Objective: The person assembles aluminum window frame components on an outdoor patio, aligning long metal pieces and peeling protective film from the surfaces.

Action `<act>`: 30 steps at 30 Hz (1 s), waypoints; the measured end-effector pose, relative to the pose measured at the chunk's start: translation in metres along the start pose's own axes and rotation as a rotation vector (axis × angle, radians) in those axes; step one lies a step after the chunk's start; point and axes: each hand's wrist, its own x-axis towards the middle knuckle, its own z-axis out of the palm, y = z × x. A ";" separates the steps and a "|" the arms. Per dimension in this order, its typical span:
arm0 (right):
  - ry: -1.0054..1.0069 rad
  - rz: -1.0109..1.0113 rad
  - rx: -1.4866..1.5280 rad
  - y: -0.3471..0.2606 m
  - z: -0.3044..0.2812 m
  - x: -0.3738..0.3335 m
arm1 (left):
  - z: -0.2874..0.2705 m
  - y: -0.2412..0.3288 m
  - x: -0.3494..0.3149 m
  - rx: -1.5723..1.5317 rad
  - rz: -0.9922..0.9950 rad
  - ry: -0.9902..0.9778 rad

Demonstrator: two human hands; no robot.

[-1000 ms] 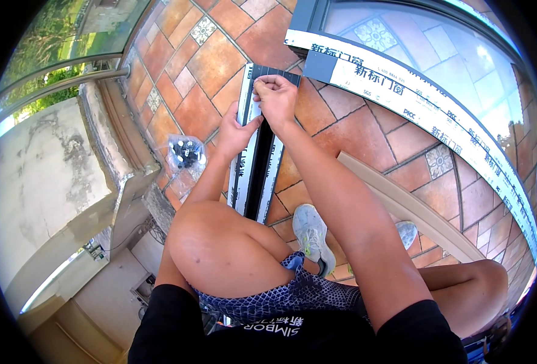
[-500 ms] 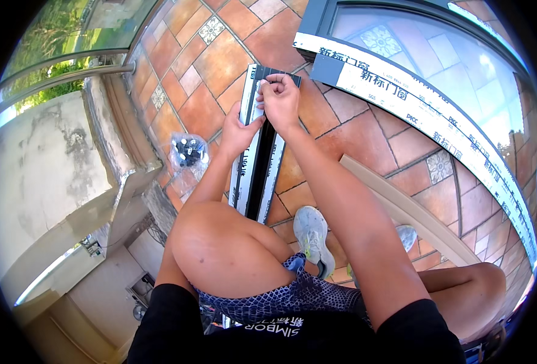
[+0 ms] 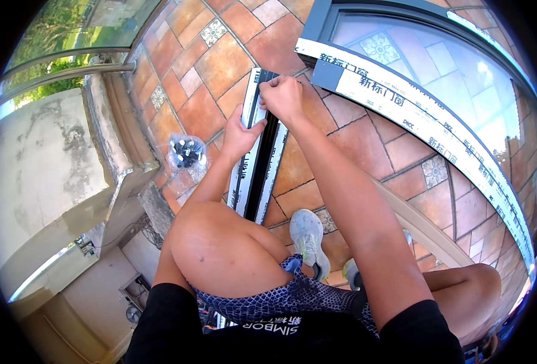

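A long dark metal profile [image 3: 260,176] with a deep black channel and white printed film along its sides lies on the floor, running away from my knees. My left hand [image 3: 240,132] grips its left side, the thumb over the top face and the fingers along the outer edge. Near the far end, my right hand [image 3: 284,97] is closed in a pinch above the profile's upper face. Whatever sits between those fingertips is too small to make out.
Left of the profile lies a clear plastic bag [image 3: 188,153] of small black and white parts. A large glazed frame [image 3: 396,100] with film-covered edges stretches along the right. A long pale brown strip [image 3: 429,224] lies under my right arm. A worn wall [image 3: 47,145] stands at left.
My right hand has turned, its fingers curling closer over the profile, and shifted slightly right. The left hand keeps its place on the profile's side. The view has shifted slightly.
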 end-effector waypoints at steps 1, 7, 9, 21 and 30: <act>0.003 -0.041 -0.176 -0.004 -0.001 0.006 | 0.001 0.001 0.000 0.015 0.006 0.007; 0.067 -0.186 -0.540 -0.021 0.003 0.004 | 0.005 0.004 -0.001 0.088 0.025 0.039; 0.118 -0.241 -0.577 -0.022 0.003 0.002 | 0.005 0.003 -0.002 0.102 0.025 0.044; 0.110 -0.581 -0.123 0.030 -0.027 -0.020 | 0.005 0.006 -0.006 0.080 0.026 0.028; -0.108 -0.903 -0.404 0.006 -0.040 0.004 | 0.006 -0.009 0.002 0.007 0.072 0.050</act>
